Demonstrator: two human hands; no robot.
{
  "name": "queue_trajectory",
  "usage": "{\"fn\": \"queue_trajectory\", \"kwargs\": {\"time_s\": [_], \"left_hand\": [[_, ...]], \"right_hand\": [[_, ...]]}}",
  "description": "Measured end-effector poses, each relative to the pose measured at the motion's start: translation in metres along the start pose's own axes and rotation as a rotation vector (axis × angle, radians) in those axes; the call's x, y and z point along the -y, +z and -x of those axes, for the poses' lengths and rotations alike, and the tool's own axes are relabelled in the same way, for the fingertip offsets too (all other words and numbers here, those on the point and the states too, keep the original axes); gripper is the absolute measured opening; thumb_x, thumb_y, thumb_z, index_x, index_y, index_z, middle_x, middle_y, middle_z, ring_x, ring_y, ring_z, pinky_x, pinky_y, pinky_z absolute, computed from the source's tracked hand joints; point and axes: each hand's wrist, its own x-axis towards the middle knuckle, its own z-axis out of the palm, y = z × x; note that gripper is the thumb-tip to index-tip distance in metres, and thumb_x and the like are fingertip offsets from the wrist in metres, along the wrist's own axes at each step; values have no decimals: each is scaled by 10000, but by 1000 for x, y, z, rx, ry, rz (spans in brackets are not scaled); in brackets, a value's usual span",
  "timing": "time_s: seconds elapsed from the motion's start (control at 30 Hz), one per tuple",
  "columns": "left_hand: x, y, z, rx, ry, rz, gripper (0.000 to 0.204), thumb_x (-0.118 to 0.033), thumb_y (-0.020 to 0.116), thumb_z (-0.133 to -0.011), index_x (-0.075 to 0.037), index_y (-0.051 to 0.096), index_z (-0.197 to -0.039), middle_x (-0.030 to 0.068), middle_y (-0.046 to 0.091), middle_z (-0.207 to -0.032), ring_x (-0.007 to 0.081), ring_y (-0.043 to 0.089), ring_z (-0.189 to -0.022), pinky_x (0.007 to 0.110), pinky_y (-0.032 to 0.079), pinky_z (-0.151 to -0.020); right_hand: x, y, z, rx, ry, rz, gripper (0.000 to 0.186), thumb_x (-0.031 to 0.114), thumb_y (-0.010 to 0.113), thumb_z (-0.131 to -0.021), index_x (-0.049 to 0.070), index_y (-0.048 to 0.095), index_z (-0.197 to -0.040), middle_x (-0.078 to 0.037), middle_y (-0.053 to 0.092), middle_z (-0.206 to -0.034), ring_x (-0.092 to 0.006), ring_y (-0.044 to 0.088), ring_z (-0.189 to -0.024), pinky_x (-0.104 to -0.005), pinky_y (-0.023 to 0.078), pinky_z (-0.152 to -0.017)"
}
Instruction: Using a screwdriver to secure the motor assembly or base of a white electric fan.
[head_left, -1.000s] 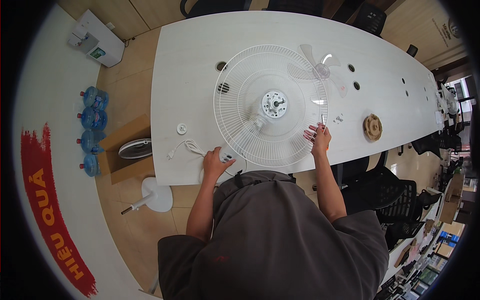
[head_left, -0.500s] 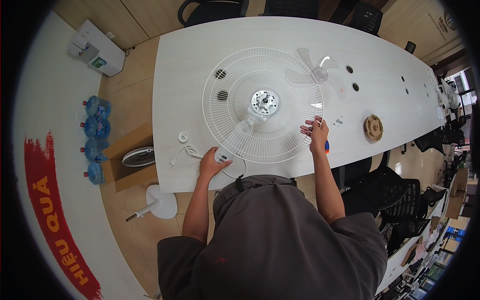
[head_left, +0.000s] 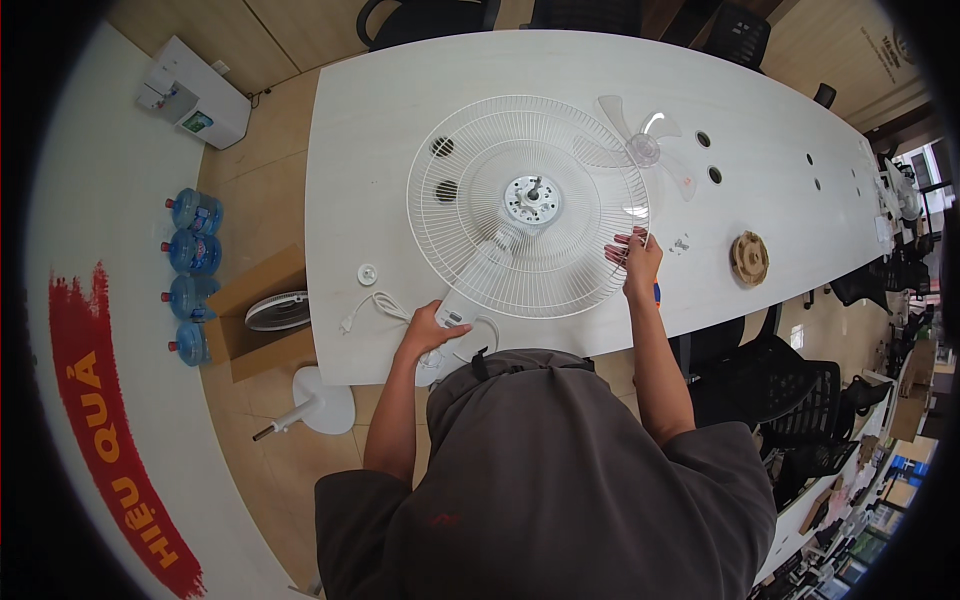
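A round white wire fan grille (head_left: 470, 275) stands over the table, fixed to the fan's motor hub (head_left: 531, 200). Below it a white control housing with buttons (head_left: 452, 314) slants toward me, joined to the fan's neck. My left hand (head_left: 432, 332) is closed round this housing, thumb along its near side. At the grille's right rim, my right hand (head_left: 642, 264) grips the wires, its fingers showing through them. Behind the grille's upper right lies a clear fan blade (head_left: 645, 150). A white power cord (head_left: 385, 303) lies beside my left hand.
On the white table (head_left: 360, 130) are a small white round cap (head_left: 367, 274), loose small parts (head_left: 681, 244) and a brown round piece (head_left: 749, 258). Left of it stand a cardboard box (head_left: 262, 345), a white stand base (head_left: 325, 400) and water bottles (head_left: 193, 252). Black chairs (head_left: 745, 375) stand at the right.
The fan has tilted: the grille's near rim sits farther from me, and more of the neck and control housing shows. My left hand has shifted slightly right and nearer; my right hand keeps the rim.
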Motion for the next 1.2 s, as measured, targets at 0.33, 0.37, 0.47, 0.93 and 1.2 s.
{"fn": "queue_trajectory", "kwargs": {"time_s": [0.33,0.37,0.47,0.93,1.2], "left_hand": [[9,23,-3,-190,168,-417,964,-452,893,-653,36,472,-1369,229,641,-1222,352,634,-1111,434,512,-937],[3,30,-2,-280,205,-477,1015,-473,896,-639,31,444,-1396,240,603,-1288,376,593,-1186,456,494,-969],[-18,48,-7,-386,277,-586,1067,-483,901,-607,22,424,-1418,233,574,-1320,391,560,-1216,464,495,-962],[-29,55,-16,-433,186,-535,819,-308,793,-705,2,475,-1393,244,619,-1261,421,621,-1101,487,522,-916],[-23,44,-24,-341,191,-528,826,-337,787,-704,-16,476,-1399,226,636,-1254,384,646,-1098,471,546,-887]], "right_hand": [[-6,-2,2,19,-41,-17,208,37,453,-997,-78,540,-1148,-163,671,-941,-233,702,-685,-342,617,-589],[-6,-2,3,19,-37,-18,211,37,455,-997,-78,538,-1153,-161,670,-940,-234,702,-686,-344,617,-590],[-4,0,2,26,-51,-21,213,39,457,-998,-74,531,-1162,-166,667,-954,-235,702,-699,-348,619,-596],[4,3,15,81,-30,12,239,11,482,-972,-65,531,-1193,-169,660,-1012,-231,699,-812,-364,629,-691],[-16,-3,23,57,-68,-94,245,-21,455,-977,-53,480,-1219,-208,663,-988,-279,717,-741,-364,637,-638]]}}
